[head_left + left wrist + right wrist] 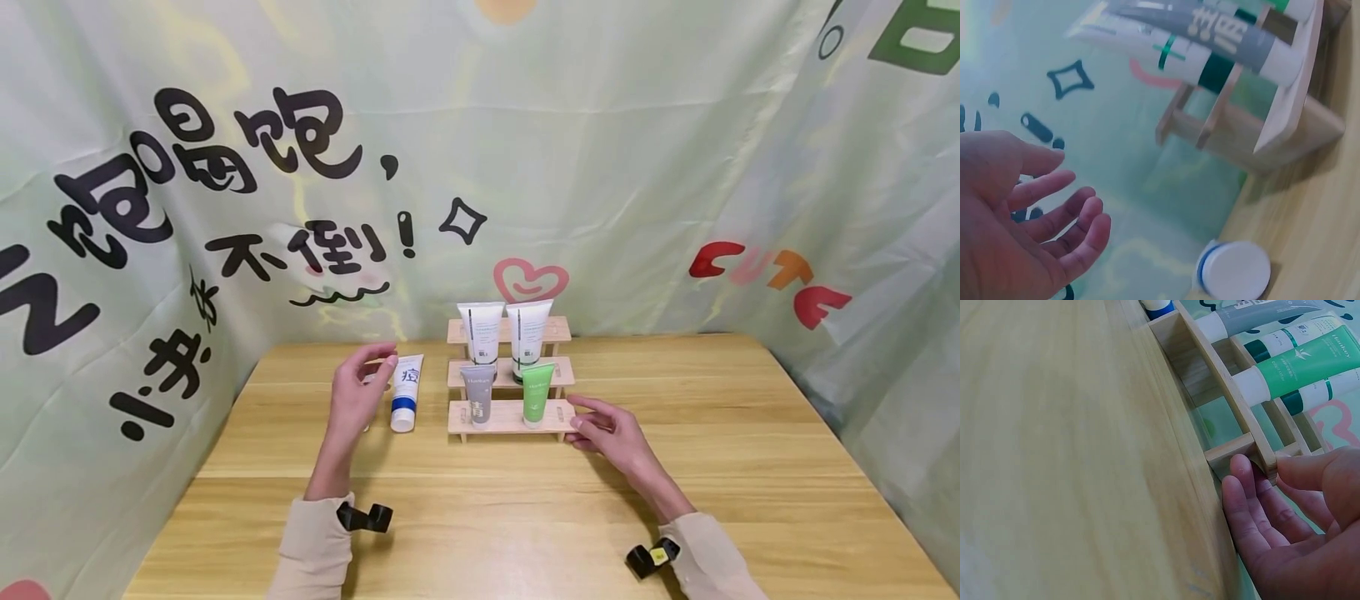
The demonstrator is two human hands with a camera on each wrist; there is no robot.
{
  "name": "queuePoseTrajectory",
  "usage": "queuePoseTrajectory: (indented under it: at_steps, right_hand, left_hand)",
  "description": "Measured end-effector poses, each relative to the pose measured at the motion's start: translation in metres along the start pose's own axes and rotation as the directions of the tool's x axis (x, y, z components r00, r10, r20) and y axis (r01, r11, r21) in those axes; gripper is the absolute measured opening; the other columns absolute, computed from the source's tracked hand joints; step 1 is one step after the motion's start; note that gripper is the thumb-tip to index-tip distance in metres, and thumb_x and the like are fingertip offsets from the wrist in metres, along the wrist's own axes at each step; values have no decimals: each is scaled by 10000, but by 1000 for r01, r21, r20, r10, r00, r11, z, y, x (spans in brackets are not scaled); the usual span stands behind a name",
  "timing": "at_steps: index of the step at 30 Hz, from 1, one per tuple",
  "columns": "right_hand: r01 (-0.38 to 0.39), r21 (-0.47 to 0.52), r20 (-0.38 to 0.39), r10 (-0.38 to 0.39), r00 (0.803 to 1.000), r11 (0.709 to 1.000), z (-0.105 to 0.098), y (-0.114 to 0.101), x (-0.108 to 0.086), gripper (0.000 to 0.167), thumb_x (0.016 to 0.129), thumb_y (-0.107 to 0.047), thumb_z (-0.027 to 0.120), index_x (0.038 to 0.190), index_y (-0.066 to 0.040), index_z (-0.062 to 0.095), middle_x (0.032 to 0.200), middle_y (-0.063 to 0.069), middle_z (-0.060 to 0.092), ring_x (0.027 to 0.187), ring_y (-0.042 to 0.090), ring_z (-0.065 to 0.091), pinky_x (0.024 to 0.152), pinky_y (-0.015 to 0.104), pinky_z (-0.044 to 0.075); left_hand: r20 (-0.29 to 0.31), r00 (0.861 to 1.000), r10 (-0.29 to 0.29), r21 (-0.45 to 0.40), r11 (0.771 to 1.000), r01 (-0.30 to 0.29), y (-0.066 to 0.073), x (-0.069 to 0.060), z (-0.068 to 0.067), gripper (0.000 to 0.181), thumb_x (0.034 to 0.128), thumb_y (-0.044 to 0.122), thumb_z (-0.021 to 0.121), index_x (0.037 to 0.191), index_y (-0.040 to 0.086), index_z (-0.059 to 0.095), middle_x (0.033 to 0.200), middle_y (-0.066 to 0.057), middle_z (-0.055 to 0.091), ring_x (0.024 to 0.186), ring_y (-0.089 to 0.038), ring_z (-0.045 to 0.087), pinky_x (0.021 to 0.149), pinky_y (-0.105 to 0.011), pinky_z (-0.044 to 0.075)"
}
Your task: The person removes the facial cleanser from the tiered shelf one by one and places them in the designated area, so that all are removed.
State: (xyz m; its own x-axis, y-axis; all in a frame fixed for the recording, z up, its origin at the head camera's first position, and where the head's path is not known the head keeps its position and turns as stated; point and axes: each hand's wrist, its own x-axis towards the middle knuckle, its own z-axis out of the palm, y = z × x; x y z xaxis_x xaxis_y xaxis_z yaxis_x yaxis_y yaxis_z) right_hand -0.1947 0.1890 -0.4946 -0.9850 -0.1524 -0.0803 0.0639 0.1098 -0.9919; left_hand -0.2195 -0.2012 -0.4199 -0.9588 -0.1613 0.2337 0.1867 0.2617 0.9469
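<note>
My right hand (617, 435) holds the right end of the lowest shelf of a wooden tiered rack (510, 428). In the right wrist view its thumb (1307, 472) lies on the shelf end and fingertips are under it. A grey tube (478, 393) and a green tube (536, 392) stand cap-down on that shelf. Two larger white tubes (483, 333) (529, 335) stand higher up behind them. Left of the rack, my left hand (358, 390) hovers with loosely bent fingers, nothing in its grasp. Beside it stands a white tube with a blue band (406, 392); something white behind the hand is mostly hidden.
The rack and tubes stand toward the back of a wooden table (495, 517). A printed cloth (600, 183) hangs close behind the table and along its sides. Black wrist cameras (365, 517) (651, 557) are strapped over both sleeves.
</note>
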Motion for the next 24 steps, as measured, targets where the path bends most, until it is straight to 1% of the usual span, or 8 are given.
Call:
queuePoseTrajectory:
  at_steps: [2, 5, 8, 12, 14, 16, 18, 24]
  right_hand:
    - [-5, 7, 1, 4, 1000, 1000, 0, 0, 0, 474, 1020, -35, 618, 1471, 47, 496, 1217, 296, 670, 958, 329, 728, 842, 359, 608]
    - [-5, 18, 1, 5, 1000, 1000, 1, 1, 1, 474, 1016, -22, 616, 1468, 54, 495, 1211, 298, 671, 956, 319, 727, 846, 358, 606]
    - [-3, 19, -1, 3, 1000, 1000, 1, 1, 1, 472, 1014, -14, 615, 1464, 58, 497, 1207, 299, 672, 953, 319, 728, 843, 354, 607]
    - [-5, 21, 3, 5, 1000, 1000, 1, 1, 1, 473, 1016, -15, 611, 1468, 58, 492, 1209, 297, 671, 955, 325, 727, 842, 353, 607]
    - [-7, 21, 6, 7, 1000, 1000, 1, 1, 0, 475, 1019, -21, 611, 1471, 56, 488, 1210, 294, 672, 956, 323, 725, 842, 353, 607]
    - [-8, 23, 8, 8, 1000, 1000, 1, 1, 0, 477, 1020, -26, 611, 1474, 54, 487, 1211, 292, 672, 958, 322, 725, 845, 355, 607]
    - [-8, 24, 10, 8, 1000, 1000, 1, 1, -1, 479, 1020, -28, 612, 1475, 52, 486, 1214, 292, 671, 961, 321, 724, 848, 356, 606]
    - [-4, 30, 11, 4, 1000, 1000, 0, 1, -1, 481, 1018, -20, 611, 1476, 55, 483, 1217, 301, 666, 961, 325, 725, 849, 357, 605]
  left_hand:
    - [16, 1000, 19, -41, 999, -18, 3, -2, 5, 246, 1004, 89, 662, 1238, 16, 684, 1232, -171, 659, 1064, -333, 625, 767, -267, 596]
    - [31, 998, 46, -75, 996, -43, 8, -5, 14, 249, 1004, 75, 655, 1240, -2, 672, 1227, -206, 657, 1065, -329, 630, 765, -210, 574]
    - [45, 996, 76, -120, 990, -70, 12, -8, 22, 236, 995, 42, 657, 1224, -13, 672, 1210, -245, 653, 1067, -379, 628, 768, -211, 573]
    - [59, 991, 118, -182, 978, -106, 15, -10, 32, 218, 979, 7, 667, 1195, -18, 678, 1168, -232, 664, 1046, -403, 638, 774, -243, 586]
    - [75, 989, 130, -212, 971, -112, 17, -12, 35, 236, 976, 5, 671, 1208, -36, 666, 1182, -237, 657, 1066, -399, 634, 806, -248, 583]
    - [90, 986, 138, -227, 967, -115, 19, -13, 37, 267, 977, 18, 675, 1236, -43, 652, 1203, -242, 652, 1091, -373, 629, 847, -247, 575]
    - [108, 984, 140, -243, 964, -111, 22, -13, 40, 299, 977, 23, 676, 1265, -46, 633, 1237, -255, 638, 1130, -378, 610, 882, -244, 563]
    - [132, 980, 152, -296, 949, -107, 27, -9, 55, 321, 972, 3, 673, 1286, -32, 618, 1282, -266, 615, 1197, -397, 580, 940, -250, 538]
